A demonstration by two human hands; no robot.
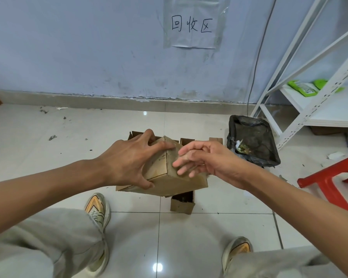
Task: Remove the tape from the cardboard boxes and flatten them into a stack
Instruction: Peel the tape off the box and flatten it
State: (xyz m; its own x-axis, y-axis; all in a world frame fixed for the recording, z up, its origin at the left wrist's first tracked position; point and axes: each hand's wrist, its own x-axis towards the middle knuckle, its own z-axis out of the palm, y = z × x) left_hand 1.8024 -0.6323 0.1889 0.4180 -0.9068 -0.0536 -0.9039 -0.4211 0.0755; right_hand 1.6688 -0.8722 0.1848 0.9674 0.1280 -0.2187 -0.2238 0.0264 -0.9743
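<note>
Looking down from the head camera, one cardboard box (pixel 169 173) is held above the floor (pixel 48 137), over a pile of other cardboard pieces (pixel 182 203) whose number I cannot tell. Two hands work it. The left hand (pixel 127 161) grips the box, fingers spread over its top corner and thumb under its near edge. The right hand (pixel 197 159) has loosely curled fingers touching the box's right face. The box's long axis runs away from the person, one corner tilted up. One bin (pixel 253 143) stands right of it.

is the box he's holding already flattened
No, the box gripped by the left hand still stands as a full block with corner and three faces showing.
</note>
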